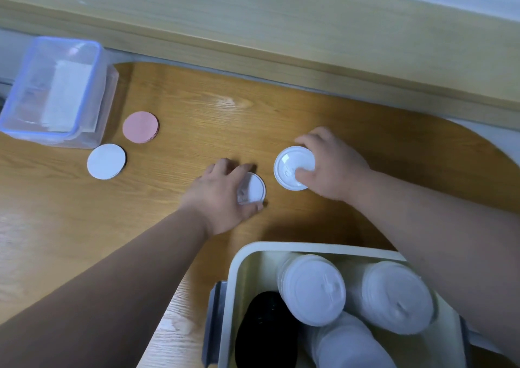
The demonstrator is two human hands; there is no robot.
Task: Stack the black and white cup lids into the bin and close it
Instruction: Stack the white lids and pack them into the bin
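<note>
- The table (pixel 197 114) was orange-brown wood with a visible grain and a rounded far edge; light glared off it in patches.
- Beyond the table, on the side away from the bin (pixel 309 246), ran a paler wooden ledge (pixel 253 24), with a whitish surface past it.
- The bin stood at the table's near edge; it was cream plastic, open at the top, with a grey latch (pixel 212 325) on its left side.
- Inside the bin lay three stacks of white lids (pixel 312 291), tipped on their sides and crowded together, and a stack of black lids (pixel 264 331) sat in the bin's left part.
- Just beyond the bin, the left hand (pixel 222 196) lay over the left white lid (pixel 254 189) on the table, with fingers and thumb curled round its rim.
- Beyond the bin and slightly farther off, the right hand (pixel 329 165) pinched the right white lid (pixel 289 165) between fingertips and thumb; this lid was round, with a raised rim and a moulded sip tab.
- The two hands were apart, each clamped on its own lid, and the lids did not touch.
- Well beyond the bin to its left lay a pink disc stack (pixel 140 127) and a white disc stack (pixel 106 161), near each other.
- Farthest left of the bin stood a clear container (pixel 53 91) with a blue rim, holding white sheets.
</note>
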